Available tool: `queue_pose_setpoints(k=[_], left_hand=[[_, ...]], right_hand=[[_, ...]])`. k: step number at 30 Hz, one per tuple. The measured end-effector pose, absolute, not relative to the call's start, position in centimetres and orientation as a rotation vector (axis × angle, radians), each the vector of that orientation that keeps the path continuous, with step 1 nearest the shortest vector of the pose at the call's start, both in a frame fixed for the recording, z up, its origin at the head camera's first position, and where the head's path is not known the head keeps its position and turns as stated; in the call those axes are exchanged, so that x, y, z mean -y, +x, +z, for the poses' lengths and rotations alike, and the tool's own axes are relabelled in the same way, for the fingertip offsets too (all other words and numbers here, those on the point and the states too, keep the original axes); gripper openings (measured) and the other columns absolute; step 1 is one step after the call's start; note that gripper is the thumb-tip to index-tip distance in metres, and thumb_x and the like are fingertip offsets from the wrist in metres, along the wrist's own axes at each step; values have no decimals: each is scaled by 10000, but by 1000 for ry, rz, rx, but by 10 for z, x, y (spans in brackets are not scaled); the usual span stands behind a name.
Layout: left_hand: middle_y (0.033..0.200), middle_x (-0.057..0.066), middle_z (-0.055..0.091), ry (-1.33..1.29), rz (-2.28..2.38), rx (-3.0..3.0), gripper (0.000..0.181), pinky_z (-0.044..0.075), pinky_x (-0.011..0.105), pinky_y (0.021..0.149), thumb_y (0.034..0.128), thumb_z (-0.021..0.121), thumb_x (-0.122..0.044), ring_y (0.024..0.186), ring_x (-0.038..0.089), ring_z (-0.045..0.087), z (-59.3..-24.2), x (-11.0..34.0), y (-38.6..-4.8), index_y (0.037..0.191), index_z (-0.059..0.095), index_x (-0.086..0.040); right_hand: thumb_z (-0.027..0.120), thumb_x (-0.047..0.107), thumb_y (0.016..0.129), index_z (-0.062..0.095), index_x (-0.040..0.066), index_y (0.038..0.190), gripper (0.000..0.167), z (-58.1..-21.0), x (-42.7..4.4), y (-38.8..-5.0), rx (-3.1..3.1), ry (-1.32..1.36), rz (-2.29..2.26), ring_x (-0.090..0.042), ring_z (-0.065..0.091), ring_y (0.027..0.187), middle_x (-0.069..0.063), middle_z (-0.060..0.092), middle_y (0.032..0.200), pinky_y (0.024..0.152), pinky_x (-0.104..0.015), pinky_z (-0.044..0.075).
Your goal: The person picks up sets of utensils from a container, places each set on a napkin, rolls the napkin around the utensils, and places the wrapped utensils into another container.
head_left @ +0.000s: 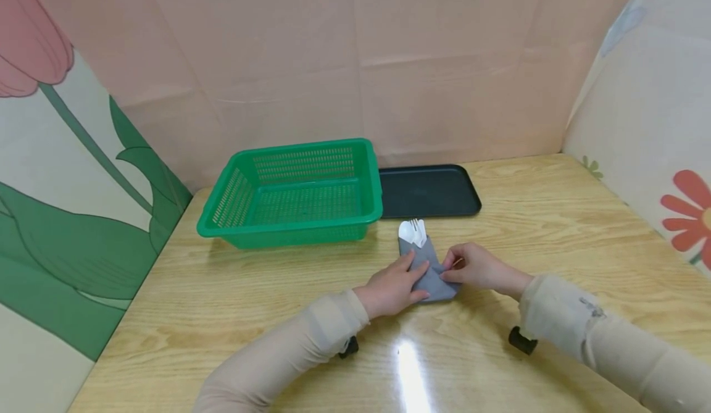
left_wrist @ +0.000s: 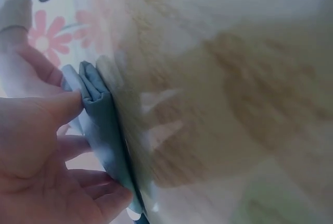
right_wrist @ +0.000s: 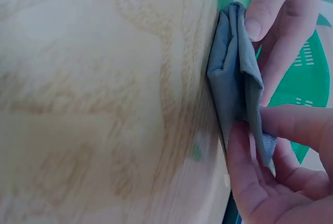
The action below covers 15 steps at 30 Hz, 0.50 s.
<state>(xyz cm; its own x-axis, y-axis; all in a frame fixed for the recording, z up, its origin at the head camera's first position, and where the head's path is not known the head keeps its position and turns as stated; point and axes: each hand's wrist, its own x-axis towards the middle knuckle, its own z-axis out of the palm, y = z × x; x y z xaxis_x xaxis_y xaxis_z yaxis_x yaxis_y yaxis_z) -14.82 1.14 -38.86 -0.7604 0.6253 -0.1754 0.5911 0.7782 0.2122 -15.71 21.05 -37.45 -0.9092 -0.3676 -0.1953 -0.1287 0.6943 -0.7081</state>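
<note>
A grey cloth napkin (head_left: 423,254) lies folded on the table, wrapped round white cutlery. A spoon (head_left: 408,233) and the tines of a fork stick out of its far end, beside another white piece. My left hand (head_left: 391,286) rests on the napkin from the left, fingers spread and fairly straight across it. On the right side, my right hand (head_left: 480,268) pinches a loose edge of the cloth between thumb and fingers. The right wrist view shows that flap of the napkin (right_wrist: 252,83) lifted away from the layers below. The cutlery handles are hidden inside.
A green plastic basket (head_left: 300,225) stands at the back left, with nothing visible inside. Next to it, partly behind its rim, lies a black tray (head_left: 428,191). The wooden table (head_left: 555,215) meets a pink covered wall behind.
</note>
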Motion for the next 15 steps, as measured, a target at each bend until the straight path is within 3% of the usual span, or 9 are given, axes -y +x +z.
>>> queue_pose_setpoints(k=[15], left_hand=[[1552,134,203,951,257,-2726,598,354,337,1094,952,435,-478,1420,262,265,-390,-10,-149,1473,283,-226]], right_hand=[[626,82,868,563,-8,848,112,-374,-215,-160,-2484,-367,-1098,-65,458,611,10,546,716,532,-203,400]])
